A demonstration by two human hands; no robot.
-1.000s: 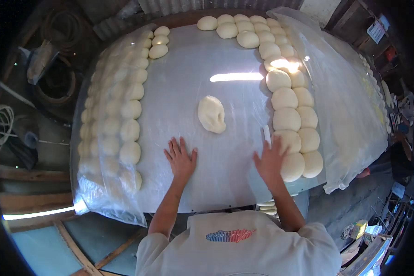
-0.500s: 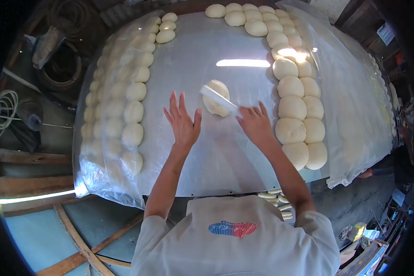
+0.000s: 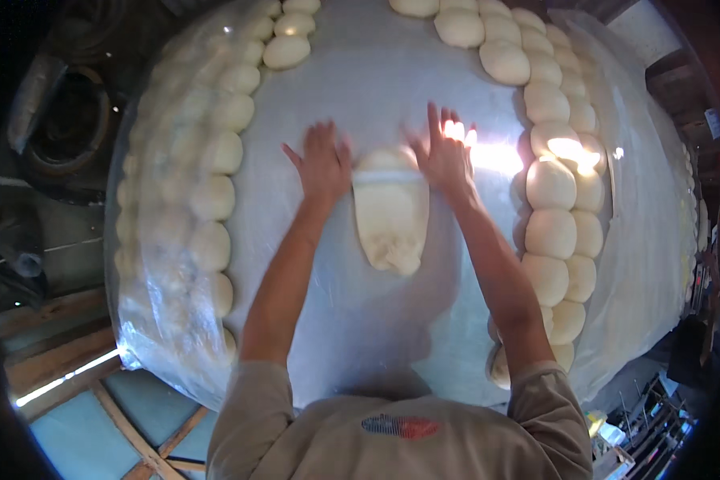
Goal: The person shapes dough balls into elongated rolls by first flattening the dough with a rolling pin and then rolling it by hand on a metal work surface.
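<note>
A flattened, tongue-shaped piece of dough (image 3: 392,220) lies on the metal tabletop (image 3: 328,280) in front of me. Its near end is lumpy and narrower. A thin white rolling pin (image 3: 388,177) lies crosswise on the far part of the dough. At the pin's left end is my left hand (image 3: 324,164), palm down with fingers stretched forward and somewhat blurred. My right hand (image 3: 446,160) is at the other end, its fingers also extended rather than wrapped round. Both palms cover the ends of the pin.
Rows of round dough balls (image 3: 550,232) line the right side, and more dough balls (image 3: 213,198) the left, partly under clear plastic sheets (image 3: 648,216). A few dough balls (image 3: 286,52) sit at the far left. Wooden beams (image 3: 128,424) show at lower left.
My right hand has brought the pin from a slant to straight across, and my left hand has joined it. The dough has become longer and flatter. The view has shifted closer.
</note>
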